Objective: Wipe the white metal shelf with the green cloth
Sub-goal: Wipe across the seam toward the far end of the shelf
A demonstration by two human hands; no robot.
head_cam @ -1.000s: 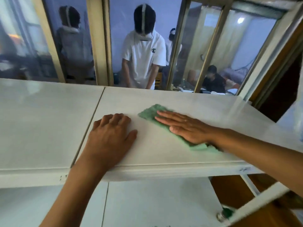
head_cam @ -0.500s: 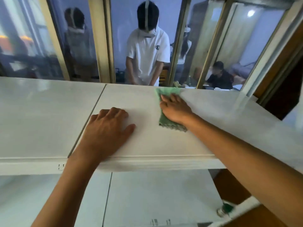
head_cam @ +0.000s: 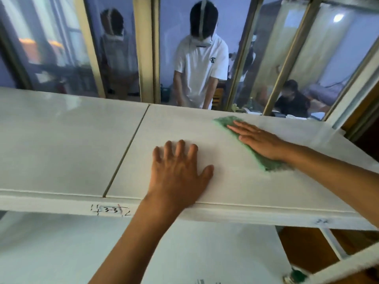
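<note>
Shelf (head_cam: 235,181) of white metal is filling the middle of the head view, and its top is made of two panels that are meeting at a thin seam (head_cam: 125,152) running from the far edge to the near edge. The near edge is carrying black handwritten marks (head_cam: 110,210) just below the seam. A wide bare area is lying to the left of the seam, and more bare surface is lying between the two hands. The far edge is running along a glass partition (head_cam: 123,48) with pale frames, and a person in a white shirt (head_cam: 202,64) is standing behind the glass. A lower white shelf (head_cam: 61,253) is showing under the top one. At the bottom right a small green item is showing near a white bar, but it is too blurred to tell.

The left hand (head_cam: 178,171) is lying flat on the right panel near the front edge, fingers spread wide, holding nothing. The right hand (head_cam: 258,140) is pressing flat and open on the green cloth (head_cam: 266,163), not closing around it. The cloth is lying as a long strip on the right panel, from near the far edge toward the wrist, and its two ends are showing beyond the hand. The two hands are apart.
</note>
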